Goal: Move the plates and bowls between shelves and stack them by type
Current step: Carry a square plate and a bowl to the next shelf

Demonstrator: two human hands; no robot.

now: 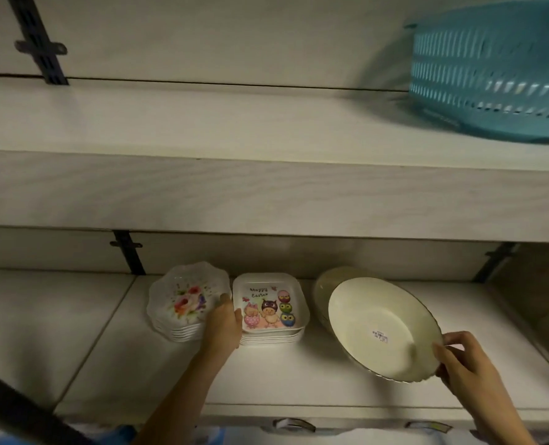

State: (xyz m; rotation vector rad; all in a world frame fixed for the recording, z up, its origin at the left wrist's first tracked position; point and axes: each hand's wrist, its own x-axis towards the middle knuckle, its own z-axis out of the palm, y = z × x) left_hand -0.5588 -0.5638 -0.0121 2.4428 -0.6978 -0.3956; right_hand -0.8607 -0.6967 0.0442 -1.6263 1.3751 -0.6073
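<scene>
Two hands reach onto a lower shelf point(106, 348). The right hand point(469, 370) pinches the rim of a tilted cream bowl point(382, 329) — a second bowl point(327, 279) sits just behind. The left hand point(223, 326) lies between the Easter plate stack point(271, 306) and the floral plate stack point(183, 300); its grip is unclear. Above, on the upper shelf point(202, 123) — a teal basket point(491, 75).

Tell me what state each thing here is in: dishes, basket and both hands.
Scalloped floral plates: stacked flat on lower shelf.
Square white "Happy Easter" plates: stacked flat beside them.
Round cream bowl with price sticker: tilted, held at its rim.
Second cream bowl: behind it, mostly hidden.
Turquoise perforated basket: resting on upper shelf.
Left hand: between the stacks, touching the floral one; grip unclear.
Right hand: pinches the bowl's rim.
</scene>
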